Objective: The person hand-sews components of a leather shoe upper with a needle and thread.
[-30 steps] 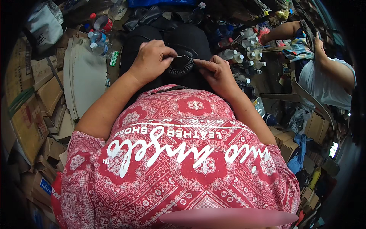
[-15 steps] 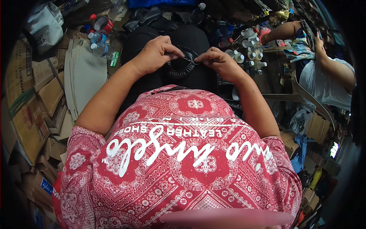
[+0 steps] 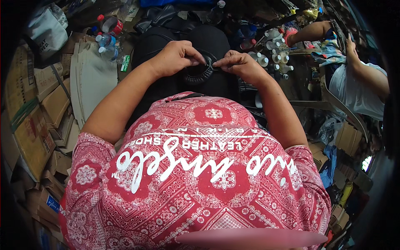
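Observation:
On my lap, over black trousers [image 3: 162, 41], lies a small black leather-like piece [image 3: 197, 79] with a curved, ridged, gathered rim; it looks like part of a shoe. My left hand [image 3: 177, 59] comes in from the left, thumb and forefinger pinched together at the piece's upper edge. From the other side my right hand [image 3: 238, 65] pinches close to the same edge, its fingertips a short gap from the left ones. What sits between the fingertips of either hand is too small to make out.
Flattened cardboard [image 3: 93, 79] and boxes [image 3: 54, 98] lie at my left, near plastic bottles [image 3: 107, 48]. Black shoes [image 3: 160, 18] sit beyond my knees. Several capped bottles [image 3: 277, 52] stand at the right, by a curved metal frame [image 3: 341, 106]. Another person's arm [image 3: 366, 75] and leg show farther right.
My left fingertips have moved slightly right, nearer the right ones. A thin light line between the two hands earlier no longer shows clearly. The black piece stays on my lap.

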The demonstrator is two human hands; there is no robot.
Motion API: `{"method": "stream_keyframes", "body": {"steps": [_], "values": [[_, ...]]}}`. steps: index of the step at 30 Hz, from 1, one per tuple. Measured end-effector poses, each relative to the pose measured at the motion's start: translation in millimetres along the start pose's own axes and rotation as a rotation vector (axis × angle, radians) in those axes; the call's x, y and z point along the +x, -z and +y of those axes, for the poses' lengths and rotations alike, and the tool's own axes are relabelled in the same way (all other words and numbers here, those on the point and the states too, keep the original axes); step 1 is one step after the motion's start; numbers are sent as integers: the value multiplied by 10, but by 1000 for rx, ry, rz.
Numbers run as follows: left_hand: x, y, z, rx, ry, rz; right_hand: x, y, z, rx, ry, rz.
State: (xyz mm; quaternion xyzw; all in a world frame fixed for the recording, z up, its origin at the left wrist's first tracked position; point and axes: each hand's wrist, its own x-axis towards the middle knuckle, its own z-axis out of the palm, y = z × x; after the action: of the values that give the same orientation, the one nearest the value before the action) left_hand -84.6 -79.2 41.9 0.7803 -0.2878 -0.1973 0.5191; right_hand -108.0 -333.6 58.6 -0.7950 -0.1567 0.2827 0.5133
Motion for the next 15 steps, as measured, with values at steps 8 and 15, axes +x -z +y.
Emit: {"method": "stream_keyframes", "body": {"steps": [8,15], "values": [[128,97,108,131,-59,-136,41,-15,-39,-72,69,-16],[-183,45,265,-28,150,102,-117,-223,-145,113,-36,142]]}}
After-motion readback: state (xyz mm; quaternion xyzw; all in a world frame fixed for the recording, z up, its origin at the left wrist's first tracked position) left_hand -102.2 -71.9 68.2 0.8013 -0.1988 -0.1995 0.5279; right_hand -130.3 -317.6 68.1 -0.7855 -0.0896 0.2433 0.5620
